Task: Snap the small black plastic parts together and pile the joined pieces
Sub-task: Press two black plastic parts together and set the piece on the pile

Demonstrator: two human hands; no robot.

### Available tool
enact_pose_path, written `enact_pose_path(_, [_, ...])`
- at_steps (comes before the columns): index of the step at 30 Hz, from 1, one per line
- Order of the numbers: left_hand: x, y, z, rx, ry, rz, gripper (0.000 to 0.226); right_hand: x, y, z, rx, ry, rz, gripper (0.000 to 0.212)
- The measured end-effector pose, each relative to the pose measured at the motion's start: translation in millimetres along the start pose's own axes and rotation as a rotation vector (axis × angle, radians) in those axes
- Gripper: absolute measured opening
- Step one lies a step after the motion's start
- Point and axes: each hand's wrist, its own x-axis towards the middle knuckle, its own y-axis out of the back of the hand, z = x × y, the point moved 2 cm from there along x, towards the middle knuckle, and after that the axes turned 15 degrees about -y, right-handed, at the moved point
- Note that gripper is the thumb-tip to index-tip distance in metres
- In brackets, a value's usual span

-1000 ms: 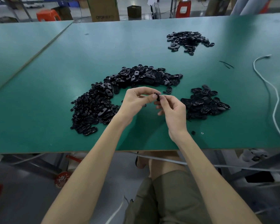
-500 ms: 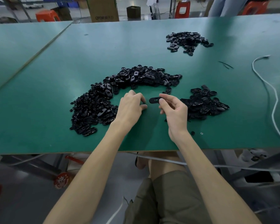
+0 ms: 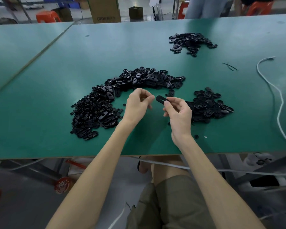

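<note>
Head view of a snap-assembly task at a green bench [image 3: 56,113]. The right hand [image 3: 178,113] pinches an oval black piece [image 3: 162,100] by one end between thumb and fingertips and holds it above the bench, its free end pointing toward the left hand [image 3: 138,105]. The left hand is raised just beside it, with fingers curled toward the thumb; motion blur hides whether a small mating part sits between them. The two hands are near each other but apart, so this piece does not appear to be joined yet.

A large crescent-shaped heap [image 3: 109,95] of loose ovals and small round parts curves around the left hand. A smaller pile [image 3: 208,106] lies just beyond the right hand, and a far pile [image 3: 190,41] lies well apart toward the back. If the smaller pile holds the joined pieces, as its position suggests, the work is at an early to middle stage: most of the stock remains in the crescent.
</note>
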Motion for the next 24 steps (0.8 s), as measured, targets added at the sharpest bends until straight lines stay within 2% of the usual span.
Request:
enact_pose_path(3, [0,-6,-1,-0.282,0.029,0.103,0.006,0,0,0,-0.013,-0.010,0.026,0.008])
enact_pose_path(5, [-4,-12,-4,-0.359,0.025,0.103,0.007,0,0,-1,-0.021,-0.012,0.032,0.008])
enact_pose_path(15, [-14,-14,-10,-0.509,0.003,0.152,0.009,-1,1,-2,-0.048,-0.023,0.083,0.007])
enact_pose_path(24, [-15,-16,-15,-0.498,-0.021,0.122,0.022,-1,2,-1,-0.037,-0.030,0.105,0.008])
